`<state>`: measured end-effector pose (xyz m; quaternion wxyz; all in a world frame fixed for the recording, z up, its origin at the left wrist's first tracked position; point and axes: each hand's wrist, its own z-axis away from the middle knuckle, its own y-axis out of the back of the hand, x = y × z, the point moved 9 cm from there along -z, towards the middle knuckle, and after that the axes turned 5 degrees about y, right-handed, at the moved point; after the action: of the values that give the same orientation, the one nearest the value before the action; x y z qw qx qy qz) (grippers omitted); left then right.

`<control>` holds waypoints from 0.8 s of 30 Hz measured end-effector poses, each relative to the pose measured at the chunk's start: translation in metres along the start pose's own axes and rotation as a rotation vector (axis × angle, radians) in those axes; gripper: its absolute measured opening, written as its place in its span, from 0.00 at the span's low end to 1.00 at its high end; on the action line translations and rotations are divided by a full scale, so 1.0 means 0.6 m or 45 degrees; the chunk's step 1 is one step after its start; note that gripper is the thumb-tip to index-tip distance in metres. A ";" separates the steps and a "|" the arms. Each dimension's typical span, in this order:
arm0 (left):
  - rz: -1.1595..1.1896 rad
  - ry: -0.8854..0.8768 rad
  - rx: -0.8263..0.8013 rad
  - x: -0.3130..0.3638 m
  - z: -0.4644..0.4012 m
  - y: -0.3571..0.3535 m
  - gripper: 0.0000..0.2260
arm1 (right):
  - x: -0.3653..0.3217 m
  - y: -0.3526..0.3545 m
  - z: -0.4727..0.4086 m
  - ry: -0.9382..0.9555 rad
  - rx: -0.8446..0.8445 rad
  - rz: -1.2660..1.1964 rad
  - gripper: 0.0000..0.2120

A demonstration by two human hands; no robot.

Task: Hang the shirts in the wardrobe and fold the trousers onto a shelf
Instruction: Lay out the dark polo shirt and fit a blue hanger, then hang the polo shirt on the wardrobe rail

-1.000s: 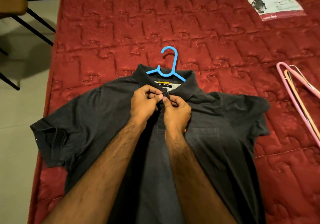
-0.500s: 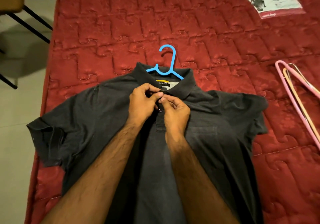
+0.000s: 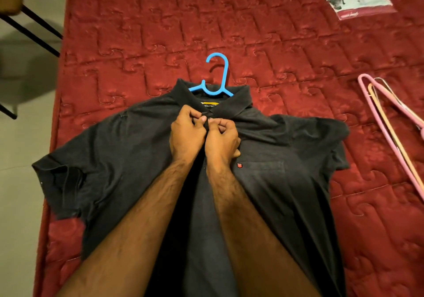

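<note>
Two hands met at the placket of a dark polo shirt (image 3: 263, 182), spread face-up on the red quilted bed (image 3: 252, 32). Seen only from the head view. Left hand (image 3: 187, 133) curled, thumb and fingertips pinching the left edge of the placket just under the collar. Right hand (image 3: 222, 138) likewise curled, pinching the opposite edge beside a small button; hard to tell whether that button was already through its hole, since the knuckles hid most of it. Blue hanger (image 3: 214, 83) already threaded inside the shirt, its hook sticking out past the collar onto the bed, shoulders hidden under the fabric.

Judged as buttoning the top of the placket, so the shirt would not slide off the hanger. To do it well: keep the two edges flat and overlapped, hold the buttonhole taut with the left fingers, tip the button edge-on and push through rather than tug the cloth. Worth checking afterwards that the collar sat evenly on the hanger, then lifting by the hook, not by the fabric.

Elsewhere in the same view: spare pink hangers (image 3: 390, 122) lying well apart at the right edge of the bed, a flat plastic packet (image 3: 358, 0) near the far corner, and a chair leg (image 3: 41, 35) over the floor at left.
</note>
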<state>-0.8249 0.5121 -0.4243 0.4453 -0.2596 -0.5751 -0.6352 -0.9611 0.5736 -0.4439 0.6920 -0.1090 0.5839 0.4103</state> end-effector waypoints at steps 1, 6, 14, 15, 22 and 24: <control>-0.024 -0.016 0.007 0.005 0.001 0.001 0.05 | 0.001 -0.001 0.002 0.001 -0.025 0.033 0.07; 0.097 -0.063 -0.118 0.001 -0.009 0.027 0.09 | -0.010 0.005 -0.009 -0.110 -0.337 -0.367 0.11; -0.671 -0.910 -0.212 0.065 0.072 0.049 0.16 | -0.058 0.311 -0.123 0.636 0.023 0.457 0.15; -0.743 -0.963 -0.193 0.084 0.085 0.033 0.16 | -0.061 0.343 -0.144 0.630 0.055 0.620 0.20; -1.245 -1.400 -0.500 0.162 0.116 -0.128 0.29 | -0.060 0.312 -0.233 0.763 -0.616 1.218 0.13; -1.416 -1.367 -0.709 0.132 0.132 -0.177 0.33 | -0.077 0.326 -0.244 0.683 -0.674 0.930 0.14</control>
<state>-0.9685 0.5612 -0.3946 -0.3512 -0.3061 -0.5759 -0.6718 -1.2014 0.5858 -0.3814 0.2786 -0.1707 0.6170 0.7159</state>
